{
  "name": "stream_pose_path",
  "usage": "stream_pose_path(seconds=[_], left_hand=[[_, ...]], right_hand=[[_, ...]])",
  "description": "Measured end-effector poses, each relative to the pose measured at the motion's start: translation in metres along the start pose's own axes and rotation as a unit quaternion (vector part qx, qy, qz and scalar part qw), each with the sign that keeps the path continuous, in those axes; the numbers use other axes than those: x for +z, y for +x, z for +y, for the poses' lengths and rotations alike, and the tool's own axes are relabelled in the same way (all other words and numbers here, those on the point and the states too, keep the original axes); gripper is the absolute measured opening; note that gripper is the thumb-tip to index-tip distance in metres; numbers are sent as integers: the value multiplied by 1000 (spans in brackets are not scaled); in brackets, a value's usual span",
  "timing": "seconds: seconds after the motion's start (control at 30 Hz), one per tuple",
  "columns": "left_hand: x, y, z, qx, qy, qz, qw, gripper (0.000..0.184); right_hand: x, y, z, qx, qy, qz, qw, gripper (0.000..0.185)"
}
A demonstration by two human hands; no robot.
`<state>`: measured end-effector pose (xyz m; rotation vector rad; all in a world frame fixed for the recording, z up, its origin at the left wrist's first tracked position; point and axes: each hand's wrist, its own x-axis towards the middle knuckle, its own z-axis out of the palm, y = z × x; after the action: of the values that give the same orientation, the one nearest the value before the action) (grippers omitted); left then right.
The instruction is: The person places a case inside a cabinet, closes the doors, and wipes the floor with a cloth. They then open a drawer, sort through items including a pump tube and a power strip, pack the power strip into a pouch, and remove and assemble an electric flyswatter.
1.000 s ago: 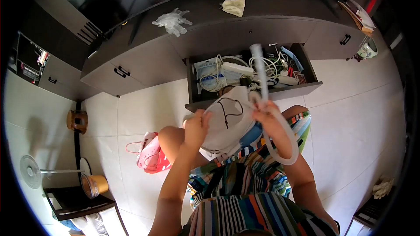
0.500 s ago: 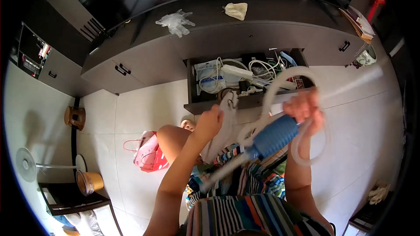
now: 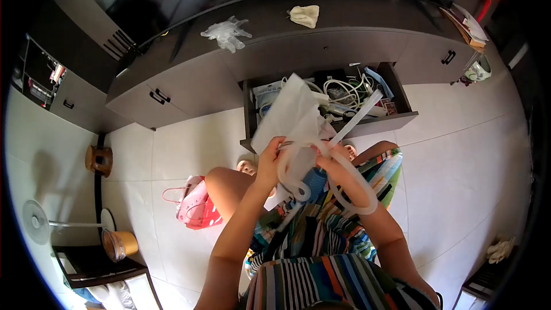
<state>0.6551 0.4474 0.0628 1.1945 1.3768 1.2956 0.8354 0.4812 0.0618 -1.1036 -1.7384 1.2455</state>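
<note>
My left hand [image 3: 268, 163] is closed on the edge of a translucent white plastic bag [image 3: 290, 112], which stands up over the front of the drawer. Close beside it, my right hand [image 3: 340, 167] grips a siphon pump with a blue ribbed bellows [image 3: 313, 183]. Its clear hose [image 3: 364, 192] loops around the right wrist, and a straight clear tube [image 3: 360, 115] points up toward the drawer. Bag, hose and fingers partly cover the pump. Both hands are above my lap.
An open drawer [image 3: 396, 121] holds cables, a power strip and packets. On the cabinet top lie a clear plastic glove [image 3: 227, 33] and a cream pouch [image 3: 304, 16]. A pink and red bag [image 3: 198, 204] sits on the floor to the left, near a fan [image 3: 37, 222].
My right hand has brought the pump and hose inward and down from the right, beside my left hand. The plastic bag now stands raised and spread out in front of the drawer.
</note>
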Motion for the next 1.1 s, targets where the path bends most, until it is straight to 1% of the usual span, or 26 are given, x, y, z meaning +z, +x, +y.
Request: stream_pose_path(seconds=[0.03, 0.07, 0.1, 0.17, 0.2, 0.27, 0.33, 0.37, 0.4, 0.43, 0.47, 0.5, 0.57, 0.6, 0.67, 0.7, 0.73, 0.77, 0.83, 0.87, 0.93, 0.97, 1.0, 1.03, 1.07, 1.1], left_hand=[[1, 2, -7, -7, -37, 15, 999, 20], [0, -2, 24, -72, 44, 8, 996, 21], [0, -3, 25, -46, 82, 4, 996, 21], [0, -5, 25, 5, 157, -1, 988, 21], [1, -3, 23, -21, 119, 21, 992, 21], [2, 6, 18, -73, 44, 63, 994, 23], [-1, 17, 18, 3, 86, 110, 990, 23], [-2, 19, 23, 41, 105, 133, 985, 23], [-11, 14, 30, -3, 226, 108, 968, 23], [-21, 5, 59, -46, 341, 79, 935, 23], [-29, -5, 81, -53, 405, 83, 909, 23], [-36, -17, 95, -60, 468, 82, 878, 22], [-45, -38, 100, 55, 513, 66, 854, 23], [-47, -46, 86, 133, 526, 57, 838, 24], [-25, -63, 76, -20, 612, -106, 783, 25], [-9, -72, 64, -37, 600, -243, 762, 31], [9, -87, 40, 20, 551, -350, 758, 34], [26, -108, 25, 99, 475, -425, 764, 31], [43, -110, 63, -25, 385, -571, 724, 24], [33, -103, 69, 34, 358, -488, 795, 27], [1, -89, 83, 151, 287, -308, 894, 32], [-11, -77, 112, 269, 339, -140, 890, 31], [-23, -65, 140, 341, 388, 55, 855, 29], [-26, -52, 171, 384, 504, 64, 771, 32], [-24, -37, 185, 424, 531, 25, 733, 26], [-31, -26, 179, 381, 540, -70, 748, 25]], right_hand=[[0, -1, 1, -51, -119, 2, 992, 17], [6, -5, 8, -9, 37, 37, 999, 23], [12, -8, 16, 20, 195, 84, 977, 31], [11, -9, 20, 97, 309, 91, 942, 39], [8, -13, 30, 1, 4, 41, 999, 50], [13, -21, -2, -65, -34, 14, 997, 51], [15, -25, -17, -124, -31, -30, 991, 56], [12, -26, -22, -65, 60, -74, 993, 58], [5, -27, -28, -5, 149, -116, 982, 59], [-3, -26, -34, 42, 222, -99, 969, 59], [-11, -26, -41, 86, 294, -75, 949, 60], [-25, -24, -59, 113, 315, 12, 942, 51], [-54, -20, -78, 102, 381, 87, 915, 48], [-68, -20, -90, 107, 412, 61, 903, 48], [-88, -21, -114, 108, 473, 3, 875, 48], [-91, -20, -121, 96, 449, -14, 888, 48], [-91, -17, -127, 84, 425, -35, 900, 48], [-89, -13, -133, 70, 403, -58, 911, 48], [-79, -8, -137, 95, 364, -106, 920, 46], [-76, -7, -139, 108, 343, -129, 924, 45], [-74, -3, -141, 123, 303, -196, 924, 44], [-73, -3, -141, 128, 283, -242, 919, 45], [-73, -2, -141, 132, 261, -288, 912, 45], [-71, -1, -141, 134, 238, -333, 902, 45], [-65, -1, -150, 115, 235, -358, 897, 44], [-60, 3, -144, 99, 245, -355, 897, 45]])
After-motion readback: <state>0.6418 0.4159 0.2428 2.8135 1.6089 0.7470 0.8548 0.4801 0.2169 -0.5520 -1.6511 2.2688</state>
